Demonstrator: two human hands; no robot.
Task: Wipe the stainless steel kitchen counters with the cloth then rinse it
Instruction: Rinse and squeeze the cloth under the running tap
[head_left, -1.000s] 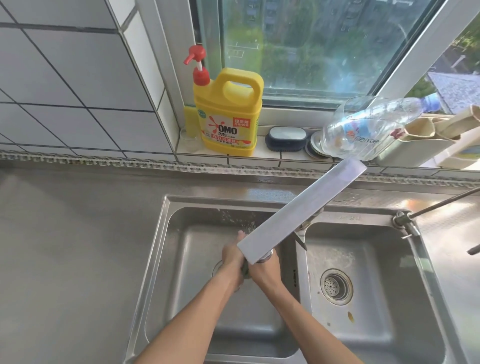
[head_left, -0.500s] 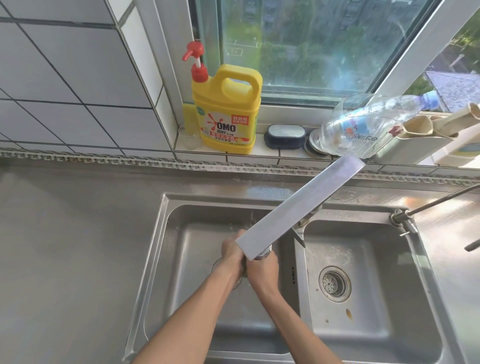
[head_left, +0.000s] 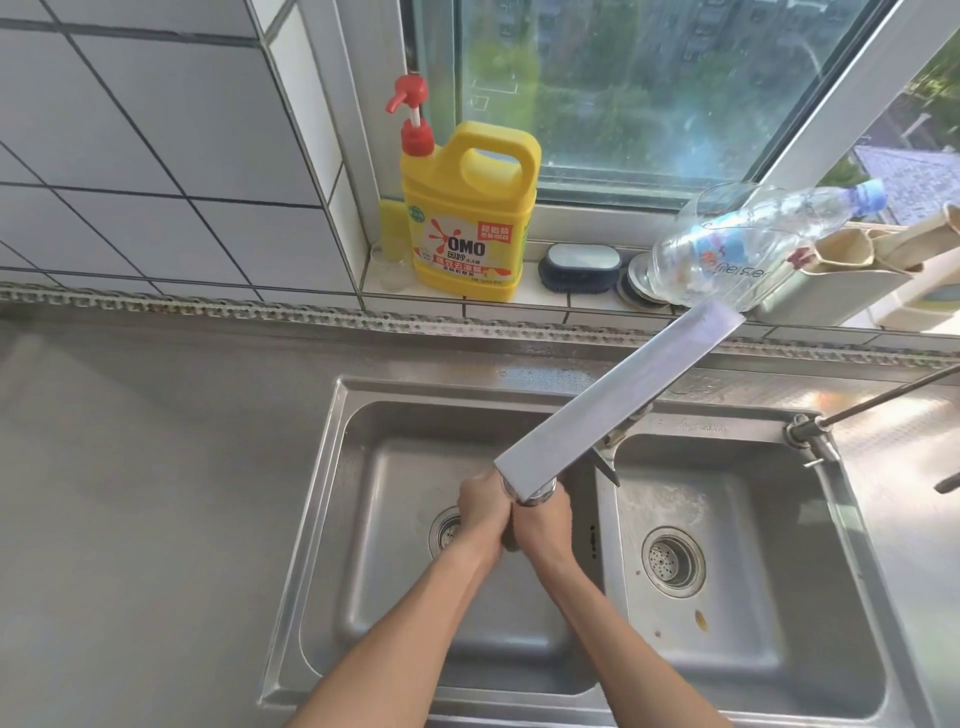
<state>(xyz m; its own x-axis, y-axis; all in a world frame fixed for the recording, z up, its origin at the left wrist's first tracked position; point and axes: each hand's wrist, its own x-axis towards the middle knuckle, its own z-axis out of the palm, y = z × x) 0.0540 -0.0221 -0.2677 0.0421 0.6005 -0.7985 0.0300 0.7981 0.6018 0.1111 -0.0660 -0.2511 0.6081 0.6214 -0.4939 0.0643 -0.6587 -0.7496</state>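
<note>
**Both hands wringing under the spout, centre frame**

Here we are at the grip: the left hand (head_left: 480, 512) and the right hand (head_left: 543, 525) are pressed together just below centre of the frame, fingers curled in, and between them only a sliver of the dark, wadded wiping cloth (head_left: 508, 540) shows. Both hands look clamped on it, though most of the cloth is hidden. It sits squarely between the palms, neither hand nearer, directly beneath the tip of the long flat steel faucet spout (head_left: 618, 402), which slants from the grip up to the right. I can't make out running water.

Outward now: the hands hang over the left basin of the double stainless steel sink (head_left: 332, 499), its drain (head_left: 444, 532) just left of the left hand. The steel desk (head_left: 156, 467) spreads across the left of the frame. On the sill above stands a yellow detergent jug with a red pump (head_left: 467, 218).

Against a second ago, barely anything: the hands stay locked in the same spot, the view only nudged.

My read: rinsing is under way, wiping done.
</note>
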